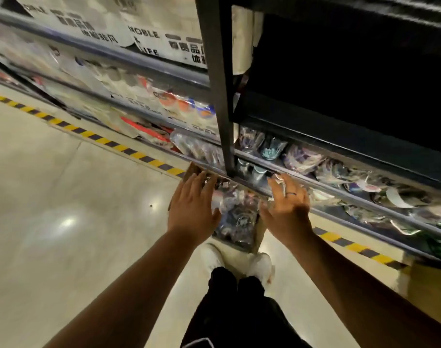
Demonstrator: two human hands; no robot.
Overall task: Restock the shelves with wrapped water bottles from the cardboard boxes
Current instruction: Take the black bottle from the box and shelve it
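View: looking steeply down along a shelving unit; much of the frame is motion-blurred.
Left hand (193, 204): released, fingers straight and close together, palm down, at frame centre over the left edge of the cardboard box (261, 233). Holds nothing. Cannot tell whether the fingertips touch the box flap.
Right hand (288, 209): released, fingers straight and slightly spread, a dark ring (291, 194) on one finger. It is just right of centre, over the right edge of the box. The fingertips are near a pale wrapped item at the shelf edge; contact cannot be told.
Cardboard box: on the floor (64, 197) between the two hands, against the foot of the shelving, open at the top.
Wrapped water bottles in box (235, 217): fill the box in clear, glossy wrap; individual bottles are too blurred to count.
Wrapped bottles on shelf (302, 156): a row on a low shelf, running from centre toward the right edge of the frame.
Shelf upright (220, 84): a dark metal post from top centre down to just above the hands.
Upper left: white cartons (144, 41) with dark printed lettering; packaged goods on the shelves below them.
Floor tape (101, 140): a yellow-and-black striped line along the shelf base.
Bottom centre: white shoes (212, 257) and black trousers (239, 310), just behind the box.
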